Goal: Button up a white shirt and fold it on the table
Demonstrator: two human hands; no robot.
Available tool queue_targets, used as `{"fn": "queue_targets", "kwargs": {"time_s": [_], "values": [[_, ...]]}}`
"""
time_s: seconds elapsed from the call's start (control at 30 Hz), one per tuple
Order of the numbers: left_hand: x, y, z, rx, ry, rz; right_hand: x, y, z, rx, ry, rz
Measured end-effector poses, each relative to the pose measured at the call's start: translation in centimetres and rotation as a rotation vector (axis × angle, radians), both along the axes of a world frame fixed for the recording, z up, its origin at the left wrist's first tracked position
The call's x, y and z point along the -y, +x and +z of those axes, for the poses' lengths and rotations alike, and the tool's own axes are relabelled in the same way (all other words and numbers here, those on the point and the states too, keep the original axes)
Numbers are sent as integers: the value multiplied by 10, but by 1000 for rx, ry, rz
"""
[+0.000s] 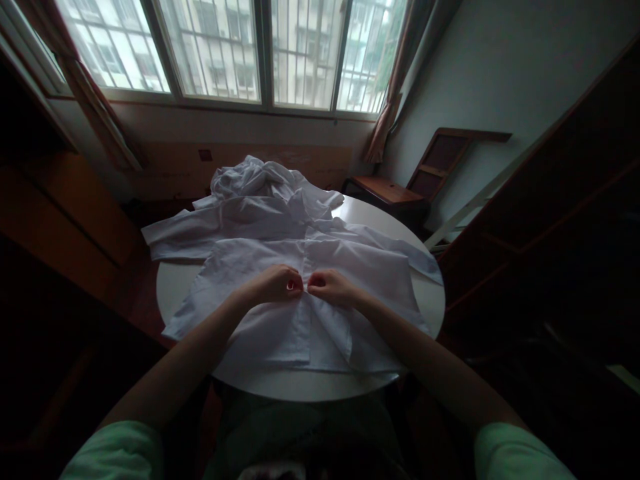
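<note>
A white long-sleeved shirt (260,257) lies spread front up, its hem toward me and its sleeves reaching out to both sides. My left hand (278,283) is closed in a pinch on the shirt's front edge, near the middle. Close beside it, my right hand (331,287) pinches the front at the same height, thumb and fingertips together. Below the hands the two front panels part, and the right panel's lower corner is folded over. Any button between the fingertips is too small to make out.
The shirt lies on a round white table (300,387). More crumpled white cloth (250,179) is heaped at the table's far side. A wooden chair (393,190) stands behind at the right. Barred windows (220,53) with curtains (95,100) are beyond.
</note>
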State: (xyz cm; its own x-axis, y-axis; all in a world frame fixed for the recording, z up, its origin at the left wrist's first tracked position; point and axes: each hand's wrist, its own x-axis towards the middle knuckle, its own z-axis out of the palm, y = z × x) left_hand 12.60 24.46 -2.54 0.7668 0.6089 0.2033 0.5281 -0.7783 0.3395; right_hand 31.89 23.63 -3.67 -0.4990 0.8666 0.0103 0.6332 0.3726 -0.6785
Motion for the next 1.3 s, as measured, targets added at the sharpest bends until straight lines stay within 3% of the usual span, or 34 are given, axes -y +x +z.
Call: {"fn": "queue_targets", "kwargs": {"time_s": [0.43,0.97,1.3], "values": [[-3,1,-5,76,77,1,0,-2,-1,31,53,-24],[-6,-3,-6,44,-97,5,3,-5,2,116,68,-49],[8,7,1,2,58,-54,2,-8,2,174,82,-66]]}}
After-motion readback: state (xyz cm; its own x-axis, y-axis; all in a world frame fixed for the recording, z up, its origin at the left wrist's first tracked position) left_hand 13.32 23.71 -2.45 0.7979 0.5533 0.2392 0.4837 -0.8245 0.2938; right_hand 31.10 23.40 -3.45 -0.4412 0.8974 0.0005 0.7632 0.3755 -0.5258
